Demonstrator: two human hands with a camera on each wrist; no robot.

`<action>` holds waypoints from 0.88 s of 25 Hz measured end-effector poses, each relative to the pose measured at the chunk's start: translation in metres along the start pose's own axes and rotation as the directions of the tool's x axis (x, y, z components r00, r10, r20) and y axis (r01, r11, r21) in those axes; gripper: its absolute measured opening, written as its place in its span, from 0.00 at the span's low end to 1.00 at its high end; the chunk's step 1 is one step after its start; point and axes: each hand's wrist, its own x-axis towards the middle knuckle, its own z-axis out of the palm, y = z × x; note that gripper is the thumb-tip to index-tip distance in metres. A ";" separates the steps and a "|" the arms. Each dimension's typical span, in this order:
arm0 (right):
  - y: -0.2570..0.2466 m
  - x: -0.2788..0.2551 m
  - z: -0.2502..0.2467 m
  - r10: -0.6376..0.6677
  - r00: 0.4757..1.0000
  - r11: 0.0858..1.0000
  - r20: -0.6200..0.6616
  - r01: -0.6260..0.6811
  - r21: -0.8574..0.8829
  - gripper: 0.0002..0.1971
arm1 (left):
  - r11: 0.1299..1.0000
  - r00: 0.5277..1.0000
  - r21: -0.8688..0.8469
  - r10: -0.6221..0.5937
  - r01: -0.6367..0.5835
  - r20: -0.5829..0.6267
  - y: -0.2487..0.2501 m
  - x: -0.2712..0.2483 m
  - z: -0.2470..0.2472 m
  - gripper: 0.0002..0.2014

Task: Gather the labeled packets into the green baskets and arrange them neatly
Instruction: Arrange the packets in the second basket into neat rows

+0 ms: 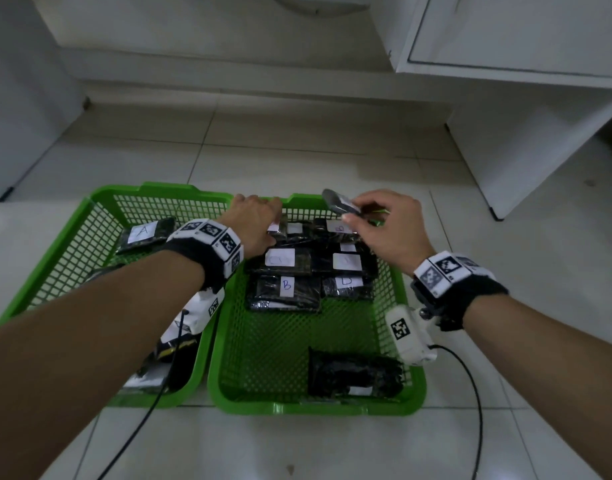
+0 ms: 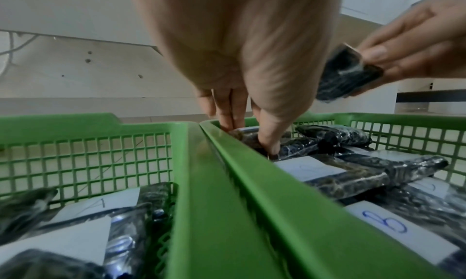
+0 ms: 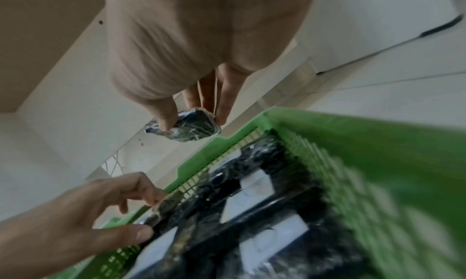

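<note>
Two green mesh baskets sit side by side on the floor, the left basket (image 1: 100, 216) and the right basket (image 1: 318, 407). Several dark wrapped packets with white labels fill the far half of the right basket, among them one marked B (image 1: 286, 292). My left hand (image 1: 254, 221) reaches into that basket's far left corner and pinches a packet (image 2: 248, 139) standing on edge there. My right hand (image 1: 384, 225) holds another dark packet (image 1: 339, 201) in the air above the far rim, pinched between thumb and fingers (image 3: 224, 102).
A packet marked A (image 1: 145, 234) lies in the left basket, with more packets (image 1: 152, 372) at its near end. One dark packet (image 1: 353, 374) lies alone at the right basket's near end. White cabinets (image 1: 526, 64) stand behind and to the right. Cables (image 1: 471, 393) trail over the tiles.
</note>
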 end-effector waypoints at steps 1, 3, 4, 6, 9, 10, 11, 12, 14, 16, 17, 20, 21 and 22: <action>0.005 -0.006 -0.005 -0.002 1.000 1.000 0.004 0.002 -0.016 0.15 | 1.000 1.000 -0.008 -0.005 0.005 -0.012 0.000 -0.001 -0.002 0.19; 0.006 -0.018 -0.006 -0.039 0.997 0.996 0.067 0.044 -0.075 0.15 | 0.998 0.998 -0.065 0.011 -0.014 -0.059 0.001 -0.005 -0.007 0.23; 0.002 -0.022 -0.003 -0.070 0.992 0.991 0.101 0.081 -0.107 0.15 | 0.995 0.997 -0.093 0.035 -0.041 -0.069 0.003 -0.009 -0.010 0.24; -0.013 -0.021 0.008 -0.122 0.973 0.969 0.194 0.159 -0.188 0.15 | 0.990 0.996 -0.116 0.080 -0.083 -0.034 0.004 -0.020 -0.012 0.26; -0.042 -0.013 0.023 -0.018 0.902 0.891 0.432 0.211 -0.403 0.14 | 0.996 0.995 -0.061 0.074 -0.070 0.062 0.002 -0.029 -0.004 0.29; -0.048 -0.013 0.026 0.025 0.880 0.861 0.474 0.222 -0.458 0.13 | 0.998 0.995 -0.039 0.060 -0.057 0.080 0.002 -0.029 -0.001 0.29; -0.052 -0.013 0.030 0.048 0.872 0.847 0.488 0.224 -0.483 0.12 | 0.999 0.995 -0.026 0.046 -0.044 0.087 0.001 -0.028 0.001 0.30; -0.052 -0.015 0.033 0.052 0.872 0.843 0.487 0.223 -0.490 0.12 | 0.999 0.996 -0.026 0.040 -0.038 0.085 0.001 -0.027 0.003 0.29; -0.050 -0.018 0.039 0.041 0.874 0.834 0.485 0.237 -0.498 0.23 | 0.998 0.998 -0.051 0.033 -0.030 0.058 0.000 -0.028 0.005 0.29; -0.046 -0.017 0.041 0.050 0.866 0.838 0.498 0.234 -0.493 0.40 | 0.998 0.999 -0.063 0.031 -0.028 0.038 -0.001 -0.029 0.006 0.29; -0.044 -0.016 0.041 0.054 0.863 0.846 0.502 0.227 -0.483 0.42 | 0.998 0.999 -0.067 0.026 -0.023 0.035 0.000 -0.030 0.007 0.29; -0.041 -0.016 0.042 0.022 0.839 0.852 0.544 0.269 -0.450 0.37 | 0.997 1.000 -0.082 0.013 -0.011 0.019 -0.001 -0.031 0.008 0.28; -0.041 -0.016 0.042 0.025 0.828 0.851 0.561 0.277 -0.446 0.35 | 0.996 1.000 -0.087 0.019 -0.017 0.013 -0.001 -0.032 0.009 0.28; -0.041 -0.017 0.042 0.039 0.819 0.853 0.573 0.271 -0.446 0.33 | 0.996 1.000 -0.088 0.029 -0.029 0.008 -0.001 -0.032 0.010 0.28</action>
